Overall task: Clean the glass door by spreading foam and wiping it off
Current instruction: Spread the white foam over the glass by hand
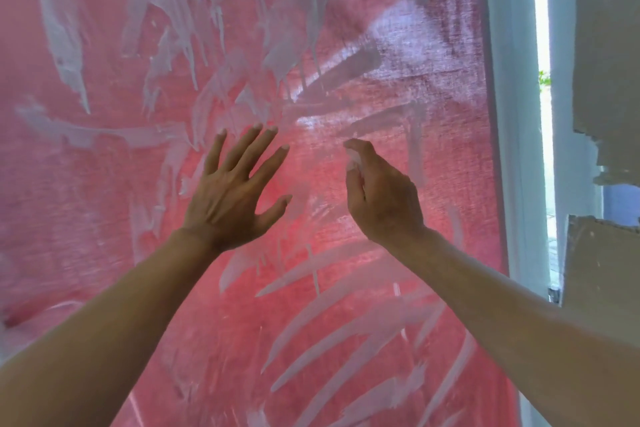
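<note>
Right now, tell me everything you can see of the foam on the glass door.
The foam is white and thin, smeared in broad streaks across the glass door, which shows red-pink behind it. Near the top it lies thickest and has run down in narrow drips. Lower right, it forms slanted, finger-wide swipes. Mid-right it is rubbed to a hazy film near the white frame. Large patches remain bare. The left hand is spread open at the glass; the right hand is curled, with white foam on its fingers.
</note>
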Demonstrator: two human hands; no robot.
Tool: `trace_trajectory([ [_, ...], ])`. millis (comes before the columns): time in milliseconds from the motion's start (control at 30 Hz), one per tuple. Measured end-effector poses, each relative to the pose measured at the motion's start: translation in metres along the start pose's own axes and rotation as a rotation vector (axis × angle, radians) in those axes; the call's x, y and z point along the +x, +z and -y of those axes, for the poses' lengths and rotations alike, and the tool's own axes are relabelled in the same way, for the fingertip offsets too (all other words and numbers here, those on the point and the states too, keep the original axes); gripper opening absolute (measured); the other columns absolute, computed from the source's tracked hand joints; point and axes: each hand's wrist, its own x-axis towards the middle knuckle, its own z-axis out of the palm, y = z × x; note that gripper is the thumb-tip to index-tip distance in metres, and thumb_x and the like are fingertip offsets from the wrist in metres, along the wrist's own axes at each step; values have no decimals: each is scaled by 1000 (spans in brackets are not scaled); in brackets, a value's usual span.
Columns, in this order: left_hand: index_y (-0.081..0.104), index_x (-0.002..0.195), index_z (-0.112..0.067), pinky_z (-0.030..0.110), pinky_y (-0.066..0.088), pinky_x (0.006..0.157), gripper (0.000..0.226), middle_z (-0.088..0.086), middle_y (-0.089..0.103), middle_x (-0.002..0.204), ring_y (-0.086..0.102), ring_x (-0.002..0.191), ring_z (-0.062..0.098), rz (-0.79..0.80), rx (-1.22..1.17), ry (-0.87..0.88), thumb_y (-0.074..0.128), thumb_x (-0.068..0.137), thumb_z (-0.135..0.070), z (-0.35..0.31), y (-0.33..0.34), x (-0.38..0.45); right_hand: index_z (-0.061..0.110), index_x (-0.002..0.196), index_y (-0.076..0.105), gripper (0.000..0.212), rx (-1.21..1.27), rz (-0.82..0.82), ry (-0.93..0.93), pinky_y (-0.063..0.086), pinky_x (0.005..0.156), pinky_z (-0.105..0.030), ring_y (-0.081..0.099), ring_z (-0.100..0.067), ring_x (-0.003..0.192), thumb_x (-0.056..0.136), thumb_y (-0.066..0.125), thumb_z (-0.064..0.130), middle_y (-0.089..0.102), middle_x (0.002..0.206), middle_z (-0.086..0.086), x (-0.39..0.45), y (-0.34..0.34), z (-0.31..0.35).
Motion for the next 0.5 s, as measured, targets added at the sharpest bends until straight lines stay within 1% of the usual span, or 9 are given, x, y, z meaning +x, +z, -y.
trace_trajectory([
  [33,51,149,-9,65,18,122,66,16,37,162,31,152,34,-11,14,-15,53,98,-51,6,-2,6,23,147,44,40,9,-9,-10,46,61,-35,59,-27,67,107,40,22,60,87,3,12,-2,4],
  [67,51,149,-9,65,18,122,66,16,37,162,31,152,34,-18,27,-28,52,98,-51,12,-4,13,25,150,41,41,15,-15,-14,48,64,-37,63,-29,73,108,38,23,67,101,0,24,-4,7],
  [100,50,149,-8,65,18,122,67,16,37,162,31,152,34,-23,39,-41,52,98,-51,16,-5,20,28,151,39,42,13,-25,-12,51,68,-39,66,-31,83,110,35,26,68,118,-3,36,-6,10],
  [133,50,149,-8,66,18,122,67,17,37,162,30,153,34,-29,49,-52,52,97,-51,20,-7,26,30,152,36,42,-1,-41,-4,53,74,-41,67,-32,93,111,33,28,64,131,-3,47,-8,12],
  [167,50,150,-8,65,18,122,68,16,36,162,29,153,34,-36,57,-62,52,97,-51,23,-8,33,32,152,35,41,-22,-57,10,53,78,-42,67,-33,98,111,31,30,62,137,-2,58,-10,13],
  [233,49,150,-9,64,17,123,69,15,35,163,28,153,34,-43,65,-80,52,97,-52,27,-9,46,32,150,36,39,-45,-74,33,47,78,-40,66,-32,99,111,29,32,64,133,-2,77,-13,16],
  [333,47,151,-8,64,17,123,70,15,35,163,29,153,34,-32,54,-94,52,97,-53,28,-9,63,27,144,40,35,-70,-55,24,37,70,-35,61,-29,83,110,31,30,68,109,-5,96,-15,18],
  [400,48,150,-8,64,18,123,70,15,36,163,30,153,34,-37,53,-92,52,97,-54,27,-7,68,25,138,43,31,-94,-39,25,37,67,-36,59,-30,79,110,32,28,67,100,-6,102,-16,21],
  [500,50,149,-9,64,19,122,69,14,37,162,31,152,33,-51,45,-90,51,97,-54,26,-4,70,22,132,46,26,-109,-29,1,38,66,-36,60,-33,79,110,33,27,67,97,-7,102,-16,25],
])
